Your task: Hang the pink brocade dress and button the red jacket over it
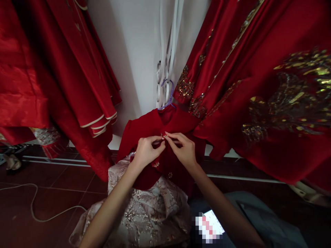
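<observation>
A small dark red velvet jacket (144,129) hangs on a purple hanger (169,93) in the middle of the view. My left hand (146,151) and my right hand (182,150) meet at its front opening. Both pinch the fabric at a small beaded fastening (163,136) near the collar. Two more fastenings (156,164) show lower on the front. Below the jacket spreads a pale pink skirt (152,210) with silvery embroidery.
Red satin gowns (59,72) hang at the left, red gowns with gold embroidery (271,89) at the right. White hangers (165,51) hang on the white wall behind. A white cable (33,206) lies on the dark tiled floor. A lit screen (210,225) rests at bottom right.
</observation>
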